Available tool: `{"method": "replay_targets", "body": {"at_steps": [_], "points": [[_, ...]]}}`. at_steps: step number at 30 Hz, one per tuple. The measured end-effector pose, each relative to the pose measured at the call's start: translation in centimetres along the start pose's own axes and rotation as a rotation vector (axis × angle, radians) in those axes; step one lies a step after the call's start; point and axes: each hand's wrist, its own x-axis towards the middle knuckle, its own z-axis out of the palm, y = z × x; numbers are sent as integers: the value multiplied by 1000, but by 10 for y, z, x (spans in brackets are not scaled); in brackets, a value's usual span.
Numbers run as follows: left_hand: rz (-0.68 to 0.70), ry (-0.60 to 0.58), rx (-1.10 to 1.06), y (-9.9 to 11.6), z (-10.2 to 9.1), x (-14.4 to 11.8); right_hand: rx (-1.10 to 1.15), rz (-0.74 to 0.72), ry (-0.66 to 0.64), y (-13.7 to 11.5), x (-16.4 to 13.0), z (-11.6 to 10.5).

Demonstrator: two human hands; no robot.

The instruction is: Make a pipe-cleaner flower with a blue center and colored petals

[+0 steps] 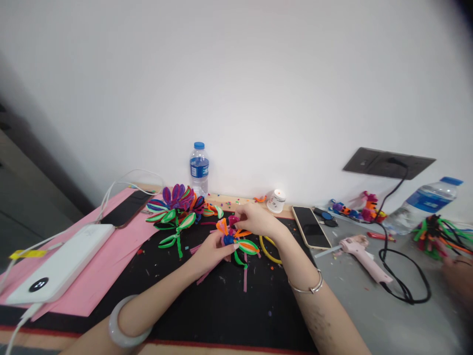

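My left hand (210,252) grips the stem end of a pipe-cleaner flower (236,239) with orange, green and blue loops. The flower is held low over a black mat (229,305). My right hand (254,218) pinches a pink piece at the flower's top. A finished bunch of purple, green and orange pipe-cleaner flowers (177,207) lies just left of my hands. A yellow ring (269,250) lies under my right wrist. Loose pink pipe-cleaner pieces (244,278) lie on the mat below the flower.
A pink sheet (99,266) at left carries a white power bank (59,266) and a dark phone (125,209). Water bottles (199,168) (424,203), a small white cup (276,200), a phone (311,227), a pink glue gun (360,251) with black cord, and pipe cleaners (438,234) lie around. Another person's hand (458,276) shows at right.
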Motion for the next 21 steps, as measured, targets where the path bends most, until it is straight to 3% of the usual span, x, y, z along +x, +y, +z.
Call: {"method": "replay_targets", "body": {"at_steps": [6,13,21], "points": [[17,4,60,0,-1,0,45,-50,-11,-5,-3,-4],[72,-100,59,-1,-2,0,70,-157,-4,-9,-3,0],[88,-87,157,-8,-6,2,37,-206,-20,-3,1,4]]}}
